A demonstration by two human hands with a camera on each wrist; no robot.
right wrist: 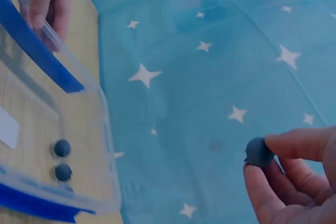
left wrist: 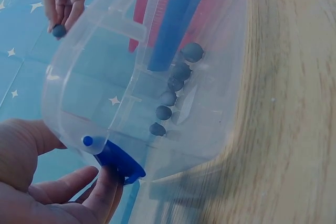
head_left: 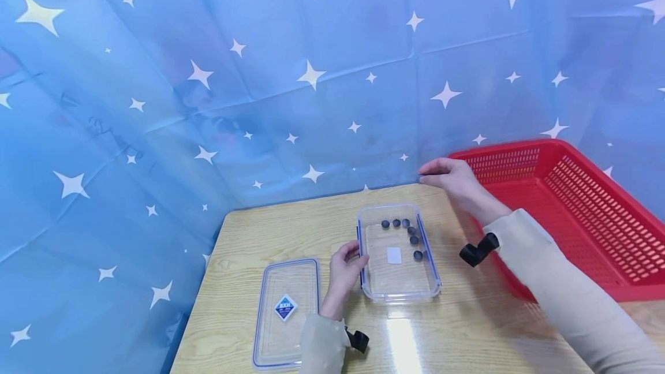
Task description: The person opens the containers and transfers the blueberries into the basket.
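Note:
A clear plastic food container (head_left: 400, 296) with blue side clips stands on the table without its lid. Several blueberries (head_left: 414, 240) lie inside it, along the far and right sides, near a white square (head_left: 394, 255) on its floor. At the container's left wall, my left hand (head_left: 345, 270) holds the rim, its fingers by the blue clip (left wrist: 118, 158). My right hand (head_left: 454, 180) is raised beyond the far right corner of the container. Between its thumb and fingertips it pinches one blueberry (right wrist: 260, 152), which the head view does not show.
A clear lid (head_left: 287, 316) with a blue seal and a diamond label lies flat left of the container. On the right stands a large red plastic basket (head_left: 597, 189). Behind the table hangs a blue cloth (head_left: 270, 97) with white stars.

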